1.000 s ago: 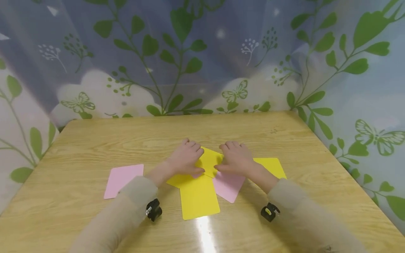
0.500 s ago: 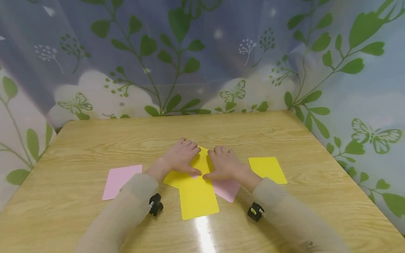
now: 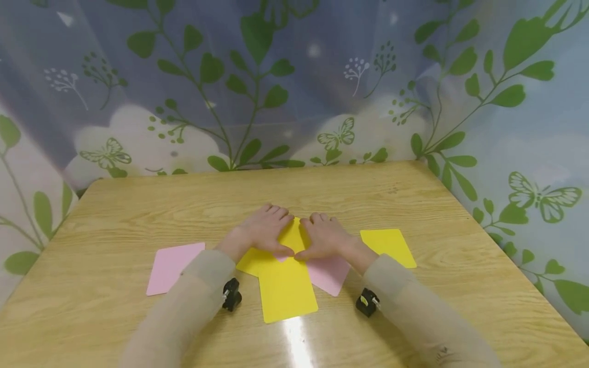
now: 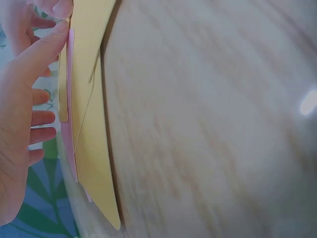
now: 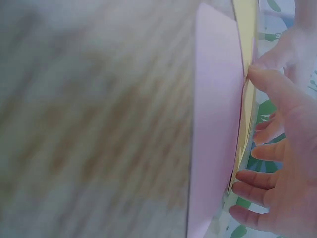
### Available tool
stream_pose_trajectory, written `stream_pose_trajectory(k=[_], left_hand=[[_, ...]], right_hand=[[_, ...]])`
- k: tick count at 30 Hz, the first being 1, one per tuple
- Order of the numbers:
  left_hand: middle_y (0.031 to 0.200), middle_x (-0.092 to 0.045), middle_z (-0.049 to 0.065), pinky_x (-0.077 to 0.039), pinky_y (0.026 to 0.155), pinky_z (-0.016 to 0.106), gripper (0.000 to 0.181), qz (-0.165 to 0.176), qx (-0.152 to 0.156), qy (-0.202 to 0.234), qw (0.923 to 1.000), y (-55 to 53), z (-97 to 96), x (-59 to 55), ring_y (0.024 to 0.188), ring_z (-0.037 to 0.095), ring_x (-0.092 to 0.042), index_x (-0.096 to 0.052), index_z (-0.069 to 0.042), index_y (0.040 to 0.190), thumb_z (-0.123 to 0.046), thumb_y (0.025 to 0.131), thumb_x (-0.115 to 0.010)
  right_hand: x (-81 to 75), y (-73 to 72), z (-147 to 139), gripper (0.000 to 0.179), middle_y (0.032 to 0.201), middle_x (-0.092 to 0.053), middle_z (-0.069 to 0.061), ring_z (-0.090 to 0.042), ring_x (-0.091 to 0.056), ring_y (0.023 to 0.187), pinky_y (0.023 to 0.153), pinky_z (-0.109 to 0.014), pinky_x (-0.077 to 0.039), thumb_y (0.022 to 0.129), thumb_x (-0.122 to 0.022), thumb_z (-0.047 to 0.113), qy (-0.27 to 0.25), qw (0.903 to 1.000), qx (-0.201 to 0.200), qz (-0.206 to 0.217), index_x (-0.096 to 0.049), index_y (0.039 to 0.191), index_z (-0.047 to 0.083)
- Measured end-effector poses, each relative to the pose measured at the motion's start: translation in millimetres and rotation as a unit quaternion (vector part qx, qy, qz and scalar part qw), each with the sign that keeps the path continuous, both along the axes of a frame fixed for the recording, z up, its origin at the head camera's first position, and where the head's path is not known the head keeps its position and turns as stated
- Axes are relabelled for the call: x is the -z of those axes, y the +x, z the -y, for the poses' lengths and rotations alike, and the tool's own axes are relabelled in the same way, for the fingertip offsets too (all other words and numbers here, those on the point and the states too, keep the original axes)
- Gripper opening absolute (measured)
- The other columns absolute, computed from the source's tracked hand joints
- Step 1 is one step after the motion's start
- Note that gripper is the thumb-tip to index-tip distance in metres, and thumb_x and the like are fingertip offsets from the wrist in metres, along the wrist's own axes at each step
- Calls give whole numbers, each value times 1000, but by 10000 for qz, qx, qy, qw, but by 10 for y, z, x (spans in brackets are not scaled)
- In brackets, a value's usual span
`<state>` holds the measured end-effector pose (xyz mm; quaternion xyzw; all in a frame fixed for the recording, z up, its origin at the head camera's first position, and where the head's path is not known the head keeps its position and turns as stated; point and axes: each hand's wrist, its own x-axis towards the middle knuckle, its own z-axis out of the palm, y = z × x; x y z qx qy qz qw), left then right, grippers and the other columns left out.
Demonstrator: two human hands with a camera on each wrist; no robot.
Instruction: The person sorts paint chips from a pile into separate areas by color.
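Note:
Both hands lie over a loose overlapping pile of flat square cards in the head view. My left hand (image 3: 263, 230) is on the pile's left side, fingers spread and extended, thumb tip on the cards. On the other side my right hand (image 3: 325, 239) mirrors it, its thumb tip close to the left one. Between the hands shows a yellow card (image 3: 291, 236); toward me lies another yellow card (image 3: 288, 292). A pink card (image 3: 329, 276) sticks out under the right hand, a yellow corner (image 3: 249, 262) under the left. The left wrist view shows yellow and pink card edges (image 4: 71, 104) by the thumb.
A separate pink card (image 3: 171, 270) lies left of the pile, partly behind the left sleeve. A separate yellow card (image 3: 390, 246) lies to the right. The wooden table (image 3: 202, 204) meets a leaf-patterned curtain (image 3: 202, 128) at its back edge. Each wrist carries a small black camera (image 3: 231, 295).
My right hand has moved left toward the left hand, and the thumbs are now close together. More of the separate yellow card at right shows. The left hand has stayed nearly in place.

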<state>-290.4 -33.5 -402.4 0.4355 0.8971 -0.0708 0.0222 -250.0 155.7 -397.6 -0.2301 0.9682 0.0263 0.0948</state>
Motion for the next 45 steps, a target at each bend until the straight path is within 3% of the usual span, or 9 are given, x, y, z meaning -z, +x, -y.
stream_pose_trajectory(k=[12, 29, 37, 45], left_hand=[[146, -31, 11, -17, 109, 45, 95, 203, -70, -71, 9997, -23, 7, 18, 134, 27, -27, -32, -8, 144, -75, 78, -42], [144, -35, 8, -15, 109, 46, 95, 389, -25, 32, 9992, -54, 24, 39, 133, 25, -28, -29, -11, 145, -75, 76, -45], [149, -27, 8, -14, 109, 47, 100, 671, -209, 40, 9975, -56, 43, 48, 136, 25, -22, -23, -13, 148, -77, 74, -46], [144, -34, 7, -15, 109, 45, 99, 664, -175, 221, 9974, -56, 20, 31, 133, 24, -28, -27, -12, 146, -74, 73, -52]], right_hand=[[-5, -42, -10, 93, 121, -41, -15, -28, -39, 109, 91, -48, -37, 73, -61, 66, -389, 9990, -70, 210, -35, 139, 5], [-32, -46, 19, 96, 125, -39, -16, -30, -37, 113, 94, -48, -34, 73, -67, 60, -675, 9967, -74, 436, -29, 144, 8], [-58, -68, 25, 97, 124, -39, -16, -28, -36, 112, 94, -45, -34, 72, -69, 58, -709, 9960, -50, 548, -28, 145, 8], [-43, -87, 14, 100, 118, -37, -12, -25, -35, 106, 89, -40, -34, 72, -70, 56, -800, 9950, -22, 592, -24, 147, 9]])
